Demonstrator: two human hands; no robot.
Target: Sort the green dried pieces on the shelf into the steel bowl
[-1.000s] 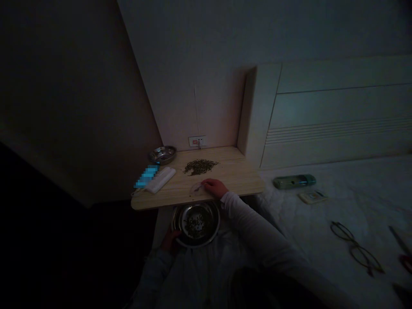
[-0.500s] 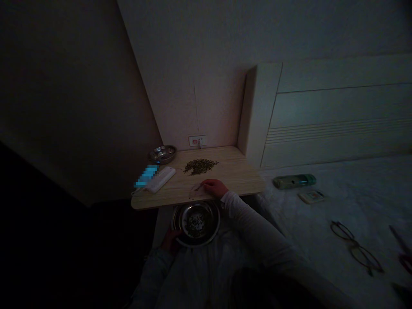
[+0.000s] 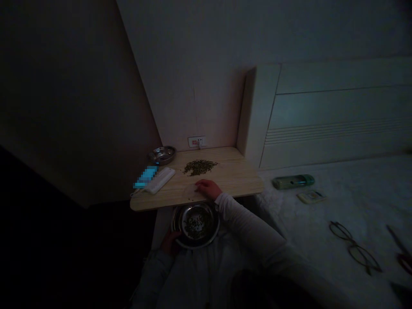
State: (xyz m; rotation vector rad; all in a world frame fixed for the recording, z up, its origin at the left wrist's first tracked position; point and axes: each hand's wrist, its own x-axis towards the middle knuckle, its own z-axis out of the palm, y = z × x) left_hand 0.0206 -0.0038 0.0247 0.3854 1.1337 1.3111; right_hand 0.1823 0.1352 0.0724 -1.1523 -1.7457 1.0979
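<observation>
My left hand (image 3: pixel 171 241) is closed on the left rim of a steel bowl (image 3: pixel 175 225), held below the front edge of the small wooden table (image 3: pixel 238 171). Small dark green grains or beans (image 3: pixel 199 225) lie scattered in the bowl. Over the tabletop, my right hand (image 3: pixel 208 188) has its fingers pinched on a thin, clear piece (image 3: pixel 190 189) that looks like plastic; its exact kind is hard to make out. A few loose grains lie near it. Farther back, a heap of green grains (image 3: pixel 199 167) is spread on the wood.
A second steel bowl (image 3: pixel 163 154) stands at the table's back left corner. Before it lie a blurred-out phone (image 3: pixel 146 177) and a white power strip (image 3: pixel 161 180). On the bed at right are a green bottle (image 3: pixel 292 181), a small device (image 3: pixel 311 197), glasses (image 3: pixel 354 244) and scissors (image 3: pixel 401 246).
My right hand has shifted slightly left over the tabletop along with the clear piece. My left hand keeps the bowl in about the same place.
</observation>
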